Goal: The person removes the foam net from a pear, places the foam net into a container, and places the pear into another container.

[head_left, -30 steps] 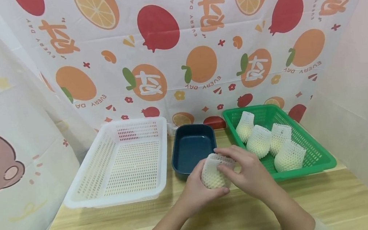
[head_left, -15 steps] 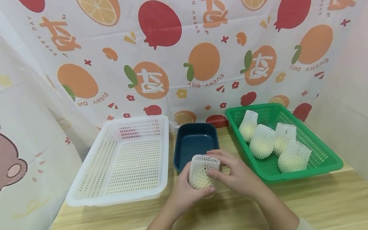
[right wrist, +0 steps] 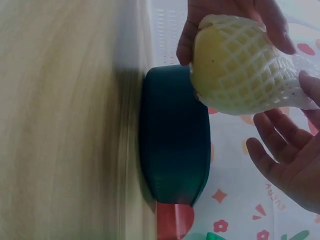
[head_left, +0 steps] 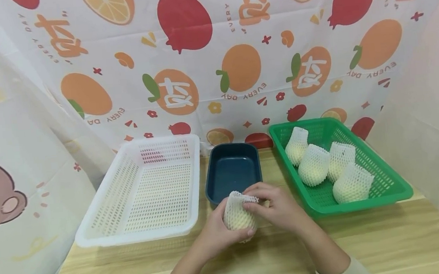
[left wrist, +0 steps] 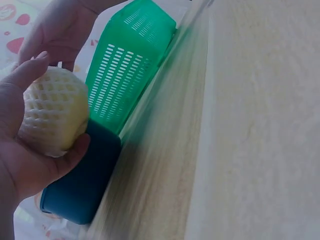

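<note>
A pale yellow fruit in a white foam net (head_left: 236, 219) is held up over the table's front part, before the dark blue dish. My left hand (head_left: 213, 234) grips it round the side, thumb in front. My right hand (head_left: 278, 208) pinches the open upper end of the net between thumb and fingers. In the right wrist view the fruit's bare yellow bottom (right wrist: 212, 60) shows past the net, and the net is drawn out toward the right fingers. From the left wrist, the left thumb and fingers (left wrist: 70, 157) curve around the netted fruit (left wrist: 55, 110).
The dark blue dish (head_left: 233, 170) stands mid-table, behind the hands. On the left is a white perforated basket (head_left: 193, 191). At the right a green basket (head_left: 366, 204) bears several netted fruits (head_left: 314, 165). A fruit-print curtain (head_left: 206, 77) hangs close behind them.
Both hands have moved left with the netted fruit, away from the green basket. The right thumb and fingers have closed on the net's mouth, which now looks flattened and bent toward them.
</note>
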Tool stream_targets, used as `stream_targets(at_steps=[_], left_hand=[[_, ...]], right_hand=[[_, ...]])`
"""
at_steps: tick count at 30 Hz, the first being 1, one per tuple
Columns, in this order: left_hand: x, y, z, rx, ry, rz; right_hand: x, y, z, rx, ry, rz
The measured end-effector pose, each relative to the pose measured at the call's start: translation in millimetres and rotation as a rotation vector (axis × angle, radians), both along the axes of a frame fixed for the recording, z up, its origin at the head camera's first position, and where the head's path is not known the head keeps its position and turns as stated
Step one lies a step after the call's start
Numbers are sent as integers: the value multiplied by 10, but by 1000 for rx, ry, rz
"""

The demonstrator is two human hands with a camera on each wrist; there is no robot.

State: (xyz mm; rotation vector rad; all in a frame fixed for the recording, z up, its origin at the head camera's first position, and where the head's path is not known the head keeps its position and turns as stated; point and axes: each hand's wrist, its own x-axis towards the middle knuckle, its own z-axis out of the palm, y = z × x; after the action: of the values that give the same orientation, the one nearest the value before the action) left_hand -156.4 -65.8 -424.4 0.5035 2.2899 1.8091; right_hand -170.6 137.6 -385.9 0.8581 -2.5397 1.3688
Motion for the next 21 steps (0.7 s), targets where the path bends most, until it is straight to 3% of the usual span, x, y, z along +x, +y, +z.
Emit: stream_targets(at_steps=[6, 12, 16, 21], left_hand=[[-10, -44, -29, -34, -18, -108], [-53, -69, -120, -68, 29, -217], [-73, -60, -186, -103, 98, -229], [-80, -44, -214, -112, 113, -214]], right_hand=[[6, -2, -22, 35, -17, 39], [-4, -17, -89, 119, -60, 71], [-8, -17, -117, 163, -113, 52], [-23, 3, -141, 185, -128, 21]])
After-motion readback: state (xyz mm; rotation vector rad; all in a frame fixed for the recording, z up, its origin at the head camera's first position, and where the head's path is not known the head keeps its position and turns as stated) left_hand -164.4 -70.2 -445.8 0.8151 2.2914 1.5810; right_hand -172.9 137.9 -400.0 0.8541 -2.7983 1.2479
